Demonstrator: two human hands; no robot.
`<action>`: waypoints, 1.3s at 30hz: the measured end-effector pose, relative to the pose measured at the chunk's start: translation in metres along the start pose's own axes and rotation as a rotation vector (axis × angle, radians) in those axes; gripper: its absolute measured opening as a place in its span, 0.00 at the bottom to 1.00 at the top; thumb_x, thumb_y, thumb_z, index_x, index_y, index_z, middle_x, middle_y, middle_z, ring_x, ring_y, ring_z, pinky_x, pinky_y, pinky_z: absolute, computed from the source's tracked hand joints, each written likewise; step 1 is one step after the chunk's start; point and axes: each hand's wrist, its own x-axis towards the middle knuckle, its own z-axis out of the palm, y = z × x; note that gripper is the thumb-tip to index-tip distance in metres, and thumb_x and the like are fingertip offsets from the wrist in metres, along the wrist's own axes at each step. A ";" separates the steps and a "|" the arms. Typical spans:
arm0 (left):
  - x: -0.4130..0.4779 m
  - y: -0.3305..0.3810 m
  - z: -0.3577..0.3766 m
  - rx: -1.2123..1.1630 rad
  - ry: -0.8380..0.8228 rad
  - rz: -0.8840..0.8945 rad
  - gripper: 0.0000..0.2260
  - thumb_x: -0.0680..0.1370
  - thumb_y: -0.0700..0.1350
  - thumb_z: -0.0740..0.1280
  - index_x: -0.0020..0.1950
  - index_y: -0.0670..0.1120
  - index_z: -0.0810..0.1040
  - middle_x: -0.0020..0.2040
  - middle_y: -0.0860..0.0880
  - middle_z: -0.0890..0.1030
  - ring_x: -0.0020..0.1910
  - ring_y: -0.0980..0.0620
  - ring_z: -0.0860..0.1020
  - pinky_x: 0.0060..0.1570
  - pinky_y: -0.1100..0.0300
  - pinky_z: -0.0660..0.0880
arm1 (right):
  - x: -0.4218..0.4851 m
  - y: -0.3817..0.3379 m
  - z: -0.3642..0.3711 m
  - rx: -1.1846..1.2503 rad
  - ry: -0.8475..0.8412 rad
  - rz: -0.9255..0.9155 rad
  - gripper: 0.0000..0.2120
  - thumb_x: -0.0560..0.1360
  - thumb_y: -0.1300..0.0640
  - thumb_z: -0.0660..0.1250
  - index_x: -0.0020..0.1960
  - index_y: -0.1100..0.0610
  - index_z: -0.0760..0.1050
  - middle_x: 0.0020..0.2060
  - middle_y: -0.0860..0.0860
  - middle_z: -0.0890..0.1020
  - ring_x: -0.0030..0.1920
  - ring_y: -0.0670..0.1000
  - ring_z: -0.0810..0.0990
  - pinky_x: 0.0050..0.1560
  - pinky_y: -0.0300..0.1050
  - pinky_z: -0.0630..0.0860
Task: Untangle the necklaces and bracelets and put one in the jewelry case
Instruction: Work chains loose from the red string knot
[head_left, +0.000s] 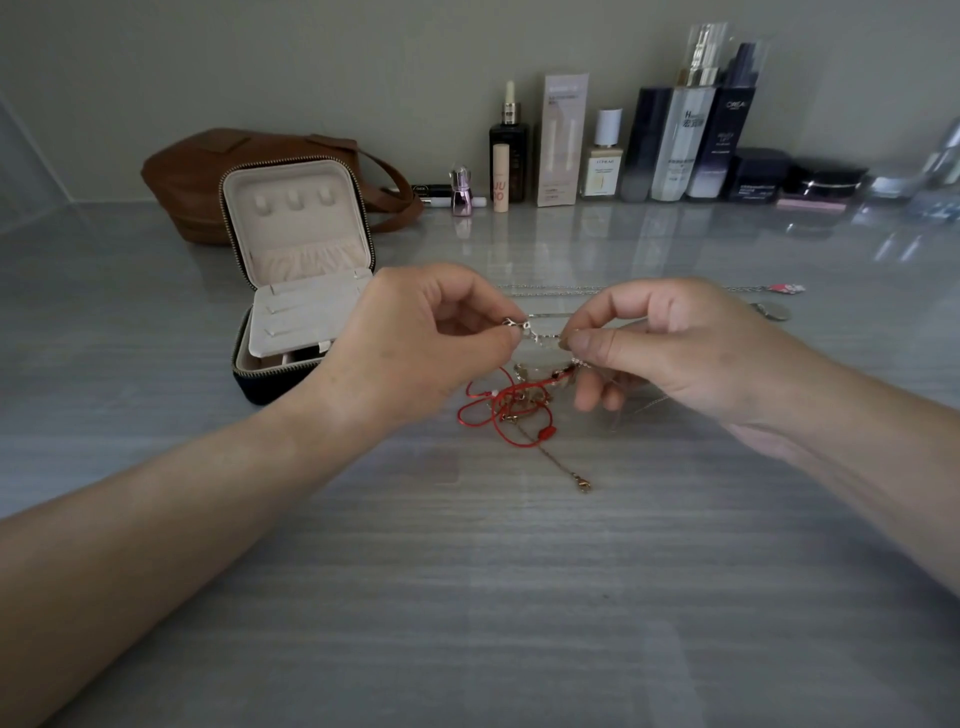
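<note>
Silver chain: held just above the table, stretched short between my two hands, right over the tangle.
Left hand: thumb and forefinger pinch the clasp end; the other fingers are curled in.
Right hand: thumb and forefinger pinch the chain a little further along; the lower fingers hang loosely curled near the tangle.
Tangle: red cord and gold chain lie knotted together on the table beneath my hands, the gold clasp end trailing toward me.
Jewelry case: open, lid upright, to the left, just beside my left hand; I see no jewelry in it.
Step in hand: I judge I am freeing the silver piece from the rest.
Doing it well: keep both pinches light, lift slowly, feed the clasp back through any loop instead of pulling, and watch that the red cord does not tighten.
Count: two hands, one case, one red cord, one gold chain that I can make out, one silver chain held, and one long necklace laid out behind, though it may be two.
</note>
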 end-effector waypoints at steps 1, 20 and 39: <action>0.000 0.000 0.000 -0.003 0.003 -0.001 0.06 0.71 0.35 0.72 0.38 0.45 0.80 0.32 0.51 0.79 0.28 0.62 0.73 0.30 0.73 0.70 | 0.000 0.000 0.000 0.004 0.006 -0.002 0.03 0.73 0.58 0.67 0.41 0.56 0.77 0.28 0.52 0.83 0.30 0.48 0.76 0.39 0.41 0.73; 0.004 0.001 -0.004 -0.201 0.186 -0.058 0.04 0.76 0.40 0.66 0.42 0.47 0.75 0.31 0.55 0.82 0.33 0.60 0.79 0.35 0.66 0.73 | 0.004 0.006 -0.006 -0.018 0.093 0.011 0.02 0.65 0.59 0.72 0.36 0.54 0.80 0.35 0.54 0.84 0.37 0.47 0.81 0.49 0.45 0.75; 0.002 -0.004 0.001 -0.184 0.093 0.027 0.07 0.74 0.39 0.69 0.39 0.49 0.75 0.26 0.52 0.79 0.28 0.57 0.76 0.34 0.66 0.72 | 0.009 -0.003 -0.005 0.277 -0.023 -0.019 0.05 0.69 0.57 0.65 0.35 0.52 0.76 0.35 0.50 0.84 0.41 0.46 0.82 0.46 0.42 0.71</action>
